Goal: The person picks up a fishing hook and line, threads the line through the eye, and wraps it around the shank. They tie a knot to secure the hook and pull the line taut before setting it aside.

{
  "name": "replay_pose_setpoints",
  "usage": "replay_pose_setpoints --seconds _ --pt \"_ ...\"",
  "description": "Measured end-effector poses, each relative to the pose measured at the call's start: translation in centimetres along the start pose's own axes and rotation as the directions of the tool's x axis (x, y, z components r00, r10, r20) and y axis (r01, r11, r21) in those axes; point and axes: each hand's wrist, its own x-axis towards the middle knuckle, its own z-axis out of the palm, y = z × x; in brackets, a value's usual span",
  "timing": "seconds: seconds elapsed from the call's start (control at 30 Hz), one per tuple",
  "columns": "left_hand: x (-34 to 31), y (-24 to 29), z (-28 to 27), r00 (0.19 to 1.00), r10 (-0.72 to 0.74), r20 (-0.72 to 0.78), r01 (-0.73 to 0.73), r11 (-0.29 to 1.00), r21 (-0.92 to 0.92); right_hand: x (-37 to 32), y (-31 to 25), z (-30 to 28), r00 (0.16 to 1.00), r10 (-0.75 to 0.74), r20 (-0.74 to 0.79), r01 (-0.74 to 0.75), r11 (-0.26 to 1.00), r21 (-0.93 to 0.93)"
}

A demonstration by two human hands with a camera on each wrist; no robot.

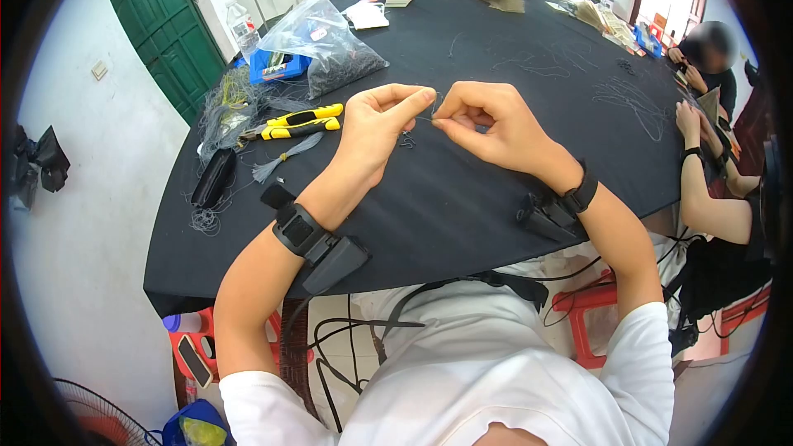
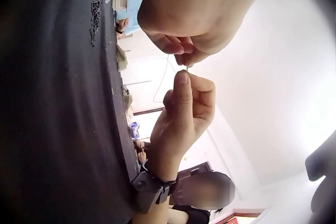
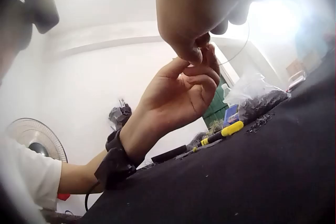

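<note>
**Carefully, a thin line is handled between two pinching hands**

Both hands are raised above the black table point(image 1: 487, 215), in front of the person, and their fingertips almost meet. The left hand point(image 1: 376, 125) pinches with thumb and forefinger; the right hand point(image 1: 500, 125) pinches in the same manner from the opposite side. The thin line point(image 2: 166, 73) is at these fingertips, and its loose part bends away in a curve in the air. Some tiny piece may also sit in the pinch, but it is too small for me to tell.

In my judgement, this step asks for precision more than for force. It would be good to take the line close to the working point, because a long free part can easily twist or slip. One hand should serve as the anchor, while the other makes only small moves. Any pulling is better slow and even, since a jerk could lose the hold. The loose curve should be kept away from the small dark pieces point(image 1: 407, 141) below the hands, and from the yellow-and-black pliers point(image 1: 307, 115) near the left wrist, where it might catch.
</note>
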Motion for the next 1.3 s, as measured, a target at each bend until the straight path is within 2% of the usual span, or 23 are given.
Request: replay_pose_setpoints --seconds 0.13,0.2,0.4,0.5,0.6,0.7,0.9,1.0,1.1,1.3 --pt "-0.2 0.2 0.1 1.000 0.019 0.015 -0.021 0.996 0.089 0.0 0.0 -0.2 1.000 0.007 -0.007 -0.007 1.000 0.010" --pt "-0.4 0.6 0.2 0.999 0.030 0.040 -0.036 0.990 0.139 0.1 -0.2 -0.4 0.998 0.012 -0.060 -0.009 0.998 0.062" --pt "-0.7 0.9 0.6 0.979 0.021 0.205 -0.060 0.981 0.186 0.4 0.4 -1.1 0.990 0.023 -0.142 -0.011 0.997 0.082" --pt "-0.8 0.7 0.6 0.962 0.080 0.263 -0.117 0.985 0.130 0.5 1.3 -1.4 0.987 0.040 -0.158 -0.034 0.999 0.042" --pt "-0.8 1.2 0.5 0.965 0.055 0.257 -0.090 0.988 0.125 0.4 1.3 -1.5 0.988 0.118 -0.098 -0.115 0.993 0.039" --pt "-0.6 1.0 0.4 0.957 0.115 0.265 -0.154 0.979 0.134 0.3 1.9 -1.1 0.981 0.194 -0.023 -0.187 0.966 0.178" --pt "-0.3 1.2 -0.1 0.963 0.152 0.220 -0.185 0.973 0.136 0.3 1.5 -0.8 0.965 0.259 0.050 -0.263 0.931 0.252" --pt "-0.4 1.3 0.0 0.985 0.105 0.136 -0.122 0.985 0.124 0.2 1.4 -0.6 0.962 0.268 0.058 -0.274 0.932 0.239" --pt "0.0 0.6 -0.3 0.994 0.090 0.067 -0.098 0.987 0.127 -0.1 2.0 0.0 0.978 0.202 0.057 -0.210 0.950 0.229" --pt "-0.1 -0.1 0.2 0.998 0.068 0.006 -0.068 0.994 0.084 -0.2 1.1 0.4 0.994 0.094 0.059 -0.099 0.991 0.089"
